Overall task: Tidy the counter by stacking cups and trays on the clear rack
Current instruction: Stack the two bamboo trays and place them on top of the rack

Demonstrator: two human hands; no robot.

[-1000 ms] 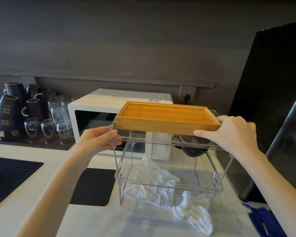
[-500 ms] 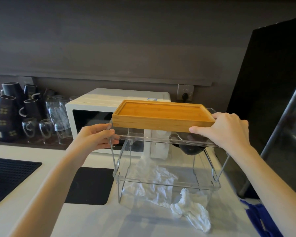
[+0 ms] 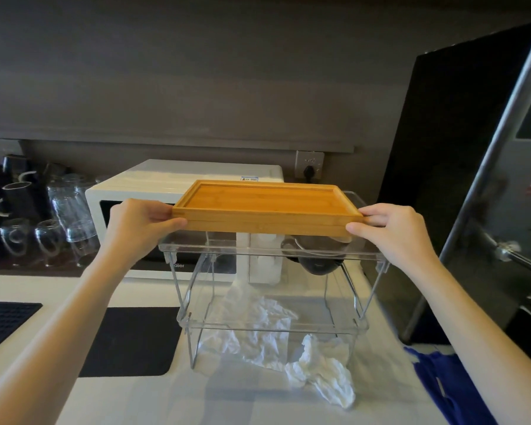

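Tray: wooden tray [image 3: 265, 207] at frame centre, level, over the top tier of the rack; whether it rests on the tier or is held just above it cannot be told.
Left hand: left hand [image 3: 138, 223] grips the tray's left end, thumb on the rim, fingers [image 3: 174, 223] curled under the near corner, clamped on the wood.
Right hand: right hand [image 3: 396, 230] grips the tray's right end the same way, thumb on top, fingers wrapped below, clamped on the wood.
Rack: clear rack [image 3: 273, 302] with two tiers and wire legs stands on the counter [image 3: 74, 289], centre of frame, below the tray.
Under the tray: a dark rounded object [image 3: 318, 265] shows through the top tier at right; what it is cannot be told.
Paper: crumpled white paper [image 3: 319, 372] lies under and in front of the rack, lower centre.
Microwave: white microwave [image 3: 172, 191] behind the rack, left of centre.
Cups: dark mugs [image 3: 16, 194] and glasses [image 3: 71, 216] stand upside down at far left.
Mats: black mat [image 3: 129, 342] left of the rack; another at the left edge.
Cloth: blue cloth [image 3: 448, 388] at lower right.
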